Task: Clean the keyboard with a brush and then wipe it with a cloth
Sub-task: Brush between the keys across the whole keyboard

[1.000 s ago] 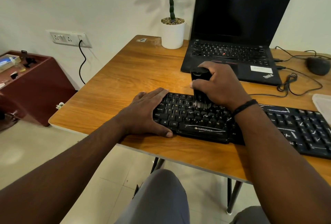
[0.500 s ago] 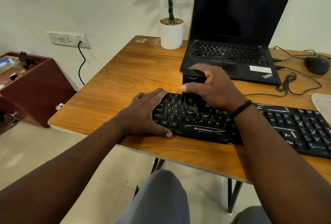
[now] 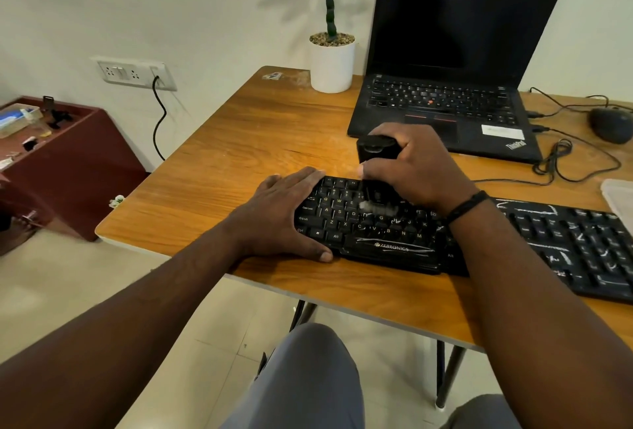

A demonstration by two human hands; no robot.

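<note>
Fingers, right hand (image 3: 414, 171): curling round brush (image 3: 375, 154)
Fingers, left hand (image 3: 284, 216): lying flat, pressing keyboard (image 3: 387, 247) left end
Bristles: touching keys, blurring
Keyboard: resting on desk (image 3: 260, 140)

The right hand (image 3: 416, 175) grips a black brush (image 3: 376, 151), its pale bristles blurred on the keys of a black keyboard (image 3: 383, 247) at the near edge of the wooden bench (image 3: 260, 140). The left hand (image 3: 284, 216) rests flat on the keyboard's left end. Farther back stand an open laptop (image 3: 455, 51), a potted plant (image 3: 331, 58) and a mouse (image 3: 611, 124).
</note>
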